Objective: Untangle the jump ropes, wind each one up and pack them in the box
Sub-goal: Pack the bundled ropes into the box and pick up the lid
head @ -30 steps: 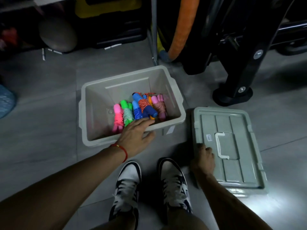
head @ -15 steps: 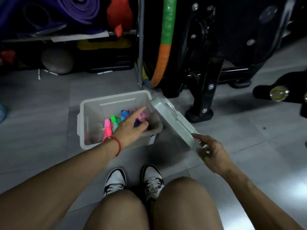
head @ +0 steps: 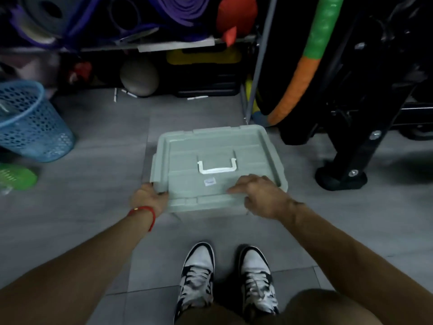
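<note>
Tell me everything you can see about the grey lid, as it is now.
The grey lid looks like matte plastic, rectangular with rounded corners, a raised rim and stepped panels. A white handle lies folded flat at its centre, with a small white label just below. It sits level on the box, hiding the contents. The left hand grips its near left corner; the right hand rests on its near right part.

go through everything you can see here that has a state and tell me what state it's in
lid: on the box, covering it
lid handle: folded flat
left hand: grips the lid's near left corner
right hand: rests on the lid's near right edge
blue basket: tilted
purple mat: rolled up
</note>
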Tool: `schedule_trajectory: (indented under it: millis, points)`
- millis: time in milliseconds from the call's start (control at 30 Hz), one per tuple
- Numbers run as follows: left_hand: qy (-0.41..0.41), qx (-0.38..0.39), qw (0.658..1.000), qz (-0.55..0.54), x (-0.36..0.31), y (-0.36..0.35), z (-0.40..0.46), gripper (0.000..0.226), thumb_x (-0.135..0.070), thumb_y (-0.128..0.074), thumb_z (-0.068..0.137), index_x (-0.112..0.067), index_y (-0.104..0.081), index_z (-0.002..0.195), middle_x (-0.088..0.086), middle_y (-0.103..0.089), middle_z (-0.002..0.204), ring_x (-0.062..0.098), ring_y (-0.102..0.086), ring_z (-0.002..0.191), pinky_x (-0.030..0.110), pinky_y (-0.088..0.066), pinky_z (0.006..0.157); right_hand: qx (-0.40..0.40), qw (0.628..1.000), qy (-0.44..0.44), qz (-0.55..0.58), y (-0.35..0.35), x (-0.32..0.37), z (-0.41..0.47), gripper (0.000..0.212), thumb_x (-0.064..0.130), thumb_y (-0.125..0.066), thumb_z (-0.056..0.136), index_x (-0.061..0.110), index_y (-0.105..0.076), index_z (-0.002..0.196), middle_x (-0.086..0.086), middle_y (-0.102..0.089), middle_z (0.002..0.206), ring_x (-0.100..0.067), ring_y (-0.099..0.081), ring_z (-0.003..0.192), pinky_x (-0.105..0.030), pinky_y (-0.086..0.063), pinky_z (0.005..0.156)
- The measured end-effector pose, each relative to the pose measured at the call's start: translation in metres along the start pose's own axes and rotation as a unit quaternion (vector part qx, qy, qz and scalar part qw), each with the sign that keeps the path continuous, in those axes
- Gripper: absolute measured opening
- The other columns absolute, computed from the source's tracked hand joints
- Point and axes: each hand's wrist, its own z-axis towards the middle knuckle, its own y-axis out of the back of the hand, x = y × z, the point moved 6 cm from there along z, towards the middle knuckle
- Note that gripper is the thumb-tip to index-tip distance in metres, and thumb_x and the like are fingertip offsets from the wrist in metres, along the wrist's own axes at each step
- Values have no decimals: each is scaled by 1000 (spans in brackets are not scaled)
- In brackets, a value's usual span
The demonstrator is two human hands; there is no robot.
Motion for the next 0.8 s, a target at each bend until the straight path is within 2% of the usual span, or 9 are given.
schedule_trajectory:
  millis: [167, 300, 400, 467, 533, 600, 633, 700, 800]
  points:
    - [-13, -4, 998, -59, 31, -24, 25, 43, -49, -64, 85, -12, -50, 103, 16, -70, 104, 36, -69, 94, 40, -56, 86, -265, 957, -116, -7, 0, -39, 5, 48, 35, -47, 84, 21, -65, 126, -7, -61, 130, -31, -59, 117, -49, -48, 98]
    - [-37, -47, 991, -118, 27, -25, 37, 28, -37, -69, 89, -15, -51, 92, 6, -65, 87, 30, -66, 92, 47, -55, 86, -188, 911, -359, 73, -19, -120, 14, 55, 46, -34, 102, 20, -32, 150, -18, -33, 154, -39, -37, 137, -55, -35, 109]
    - [83, 8, 956, -280, 32, -36, 47, 34, -30, -73, 84, -20, -50, 105, -1, -59, 94, 28, -63, 89, 58, -58, 80, -182, 881, -354, 254, -38, -154, 22, 55, 56, -30, 103, 32, -26, 152, -19, -52, 140, -41, -53, 120, -50, -43, 102]
    - [129, 85, 923, -352, 29, -46, 52, 44, -32, -73, 85, -15, -54, 121, 7, -66, 107, 31, -66, 90, 56, -59, 72, -212, 843, -344, 355, -46, -165, 24, 58, 61, -40, 98, 40, -31, 151, -5, -59, 137, -32, -60, 117, -47, -47, 101]
    - [131, 168, 895, -392, 28, -56, 58, 54, -48, -71, 85, -16, -62, 127, 9, -72, 115, 33, -69, 100, 53, -59, 75, -199, 781, -368, 464, -54, -174, 25, 65, 59, -55, 91, 34, -41, 149, 0, -57, 141, -26, -57, 125, -45, -46, 105]
    - [125, 235, 866, -424, 30, -65, 60, 56, -55, -66, 86, -18, -65, 128, 8, -71, 120, 32, -68, 110, 53, -54, 92, -165, 675, -401, 597, -67, -178, 25, 72, 57, -70, 80, 19, -56, 139, -10, -65, 130, -35, -63, 117, -48, -52, 99]
    - [124, 243, 861, -428, 31, -66, 60, 61, -57, -67, 82, -17, -65, 128, 8, -71, 121, 32, -67, 111, 52, -52, 97, -170, 655, -410, 612, -71, -179, 23, 74, 57, -74, 77, 14, -58, 135, -12, -68, 125, -36, -66, 110, -48, -54, 95]
    - [114, 201, 878, -420, 34, -63, 68, 70, -56, -78, 71, -12, -68, 124, 9, -71, 118, 31, -67, 103, 48, -52, 95, -242, 695, -426, 527, -65, -182, 17, 71, 57, -75, 78, 12, -57, 131, -10, -65, 118, -28, -63, 102, -40, -52, 92]
    - [37, 52, 925, -374, 32, -45, 83, 41, -34, -81, 80, -8, -72, 110, 9, -75, 102, 26, -70, 89, 36, -57, 81, -291, 840, -417, 191, -40, -172, 12, 55, 63, -58, 88, 14, -59, 113, -13, -55, 112, -26, -51, 96, -37, -46, 93]
